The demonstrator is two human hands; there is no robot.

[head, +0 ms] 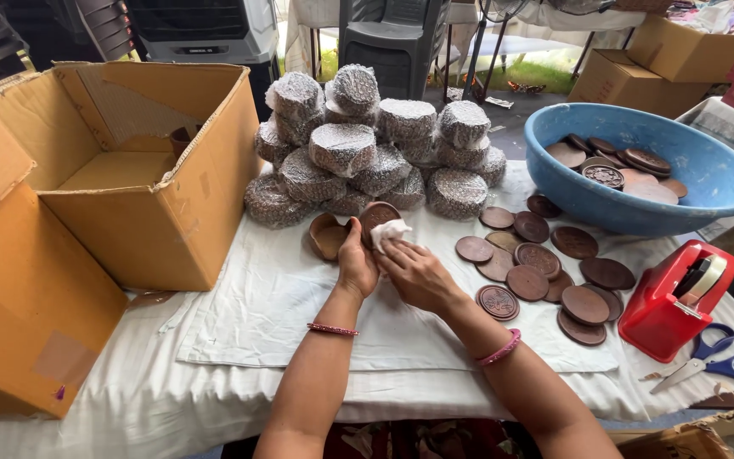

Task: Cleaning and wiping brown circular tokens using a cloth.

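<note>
Your left hand has its grip closed around a round brown disc, holding it up on edge just above the white cloth near the middle of the counter. The disc is tilted, its carved flat face turned toward you and slightly to the right; being round, it has no long axis to speak of, and its rim runs up toward the far edge. Your right hand is pressed against that face, fingers pinching a small white rag onto the disc's right side.

Just left of the disc, touching the cloth, sits a brown bowl-shaped piece, open side up. Behind your hands, toward the far edge, a heap of wrapped round bundles is stacked. To the right, loose brown discs lie flat and overlapping on the cloth. Further right, at the far right corner, a blue basin holds more discs. Near the right edge stands a red tape dispenser, with blue-handled scissors just beside it. An open cardboard box stands at the left edge.
</note>
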